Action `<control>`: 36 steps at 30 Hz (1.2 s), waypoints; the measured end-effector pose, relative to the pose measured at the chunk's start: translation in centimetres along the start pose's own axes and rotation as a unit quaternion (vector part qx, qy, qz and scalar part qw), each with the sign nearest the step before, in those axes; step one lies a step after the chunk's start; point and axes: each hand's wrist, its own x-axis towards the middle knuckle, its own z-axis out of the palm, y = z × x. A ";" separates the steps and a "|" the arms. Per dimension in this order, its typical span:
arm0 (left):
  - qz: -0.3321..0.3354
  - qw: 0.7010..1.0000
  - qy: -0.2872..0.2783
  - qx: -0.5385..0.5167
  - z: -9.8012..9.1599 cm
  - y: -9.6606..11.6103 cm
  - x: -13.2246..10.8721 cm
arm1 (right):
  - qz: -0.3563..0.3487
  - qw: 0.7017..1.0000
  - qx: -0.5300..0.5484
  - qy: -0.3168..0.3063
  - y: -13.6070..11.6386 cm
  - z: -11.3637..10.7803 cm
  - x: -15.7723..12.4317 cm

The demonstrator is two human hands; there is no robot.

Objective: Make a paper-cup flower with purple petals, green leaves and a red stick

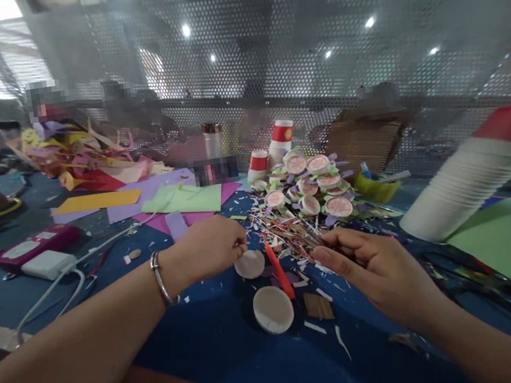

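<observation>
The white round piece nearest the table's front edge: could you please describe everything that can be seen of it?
The white round piece is shallow and paper-like, with a thin raised rim around a plain, slightly shaded inside. It lies open side up on the blue table. The lower end of the orange stick comes close to its rim; whether they touch is unclear. Neither the left hand nor the right hand touches it.

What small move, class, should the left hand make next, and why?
Perhaps the left hand should lift the farther round white piece: it lies closer to that hand than the other round white piece, while the right hand is at paper scraps.
</observation>
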 end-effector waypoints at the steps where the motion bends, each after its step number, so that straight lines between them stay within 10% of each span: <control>1: -0.001 0.999 -0.004 0.037 -0.1 0.1 0.0 | 0.001 1.000 -0.007 0.000 0.0 0.1 0.0; 6: 0.006 0.980 -0.040 0.196 -0.1 0.4 -0.1 | 0.003 0.998 -0.041 -0.046 0.2 0.7 0.2; 16: 0.014 0.980 -0.055 0.188 0.7 0.1 0.5 | 0.015 0.987 -0.047 -0.151 -1.0 2.3 -0.1; 24: 0.058 0.995 -0.004 0.081 0.9 2.3 -0.2 | 0.038 0.998 0.044 -0.005 -0.2 2.2 0.0; 36: 0.084 0.984 0.067 -0.140 1.8 3.9 -0.9 | 0.054 0.987 0.150 0.021 -0.3 1.7 0.3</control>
